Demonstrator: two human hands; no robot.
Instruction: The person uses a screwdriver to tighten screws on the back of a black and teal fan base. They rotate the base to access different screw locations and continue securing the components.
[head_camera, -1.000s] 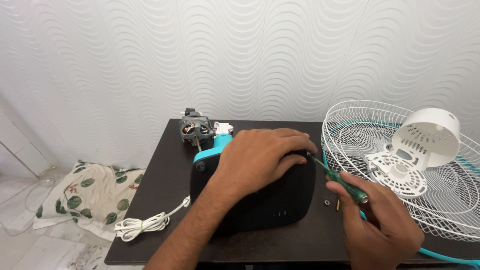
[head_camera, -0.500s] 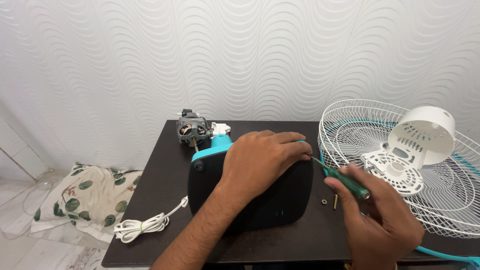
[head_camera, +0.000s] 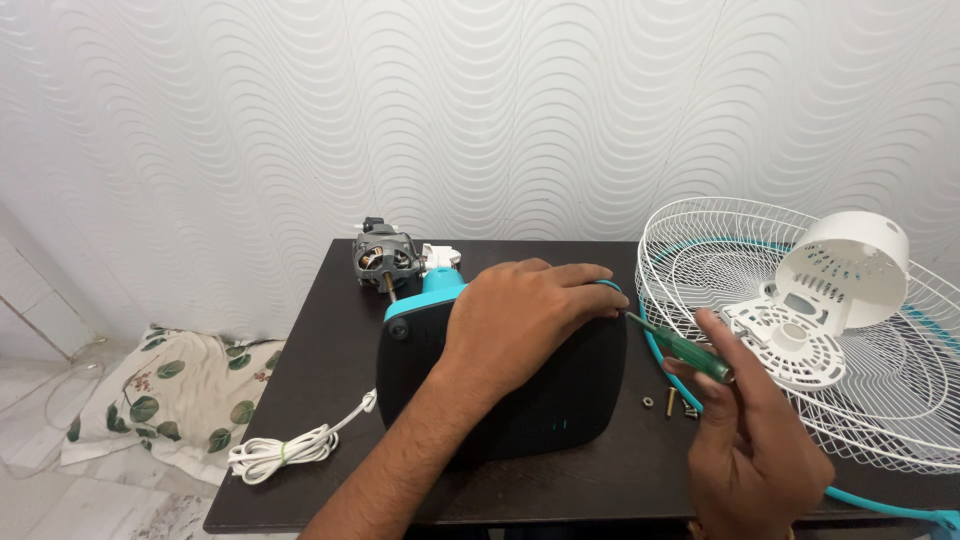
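Observation:
My left hand (head_camera: 522, 310) lies flat on top of a black fan base (head_camera: 560, 405) with a teal neck (head_camera: 428, 291), pressing it down on the dark table (head_camera: 330, 330). My right hand (head_camera: 745, 420) grips a green-handled screwdriver (head_camera: 690, 352); its tip meets the base's upper right corner beside my left fingertips. A grey fan motor (head_camera: 385, 256) with copper windings sits behind the base. Loose small screws and a nut (head_camera: 668, 402) lie on the table just right of the base.
A white wire fan guard (head_camera: 880, 390) with a teal rim lies at the right, holding a white motor cover (head_camera: 845, 270) and a white plate (head_camera: 790, 345). A coiled white cord (head_camera: 280, 450) rests at the table's front left. A leaf-print cushion (head_camera: 170, 395) lies on the floor.
My right hand has turned and risen slightly, its fingers rolling the screwdriver handle while the tip stays at the base's corner. A further small screw shows by the nut. My left hand stays put.

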